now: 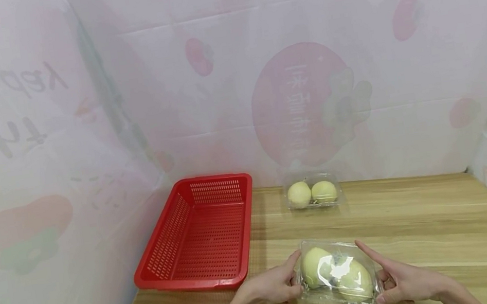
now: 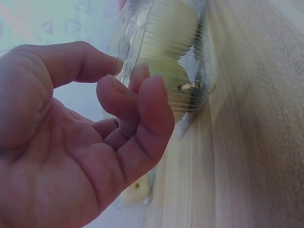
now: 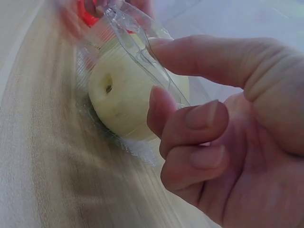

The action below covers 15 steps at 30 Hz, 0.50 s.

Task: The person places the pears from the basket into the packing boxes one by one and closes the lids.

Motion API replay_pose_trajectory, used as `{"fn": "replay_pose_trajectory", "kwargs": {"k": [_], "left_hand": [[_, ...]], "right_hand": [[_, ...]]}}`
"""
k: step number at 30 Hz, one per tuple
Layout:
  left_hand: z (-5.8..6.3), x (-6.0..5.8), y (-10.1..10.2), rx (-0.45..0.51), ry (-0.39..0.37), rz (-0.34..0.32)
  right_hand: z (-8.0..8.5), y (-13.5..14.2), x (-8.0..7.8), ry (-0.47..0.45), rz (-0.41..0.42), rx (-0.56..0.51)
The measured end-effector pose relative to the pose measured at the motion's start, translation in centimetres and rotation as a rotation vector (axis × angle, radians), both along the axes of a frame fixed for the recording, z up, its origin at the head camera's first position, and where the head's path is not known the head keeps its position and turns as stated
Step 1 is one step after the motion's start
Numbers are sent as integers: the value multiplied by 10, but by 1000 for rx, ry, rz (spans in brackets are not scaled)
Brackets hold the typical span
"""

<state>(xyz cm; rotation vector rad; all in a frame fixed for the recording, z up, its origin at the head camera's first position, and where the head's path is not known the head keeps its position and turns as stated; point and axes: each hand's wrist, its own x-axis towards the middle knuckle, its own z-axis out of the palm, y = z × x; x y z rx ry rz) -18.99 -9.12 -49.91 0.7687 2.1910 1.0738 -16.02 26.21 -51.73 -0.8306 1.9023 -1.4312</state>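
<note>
A clear plastic clamshell box (image 1: 341, 267) with two pale yellow pears (image 1: 355, 282) inside lies on the wooden table in the head view. Its lid appears closed and catches bright glare. My left hand (image 1: 271, 285) holds the left end, index finger and thumb at the edge and the other fingers curled below. At the opposite end my right hand (image 1: 408, 278) holds the rim, index finger stretched along the side and thumb at the near corner. In the right wrist view, the thumb (image 3: 204, 59) presses the box's edge and one pear (image 3: 118, 90) shows through the plastic.
A red slotted basket (image 1: 248, 224) stands left of the box, with nothing visible inside. Farther back, near the patterned curtain (image 1: 217, 98), sits a second clear box (image 1: 339, 193) with two pears (image 1: 299, 195). Bare wooden tabletop (image 1: 430, 219) extends to the right.
</note>
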Motion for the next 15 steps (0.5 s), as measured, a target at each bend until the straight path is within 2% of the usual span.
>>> {"fn": "replay_pose_trajectory", "kwargs": {"k": [9, 15], "left_hand": [[0, 0, 0, -13, 14, -7], [0, -1, 0, -14, 27, -13]], "right_hand": [[-2, 0, -1, 5, -2, -10], [-2, -1, -2, 79, 11, -48]]}}
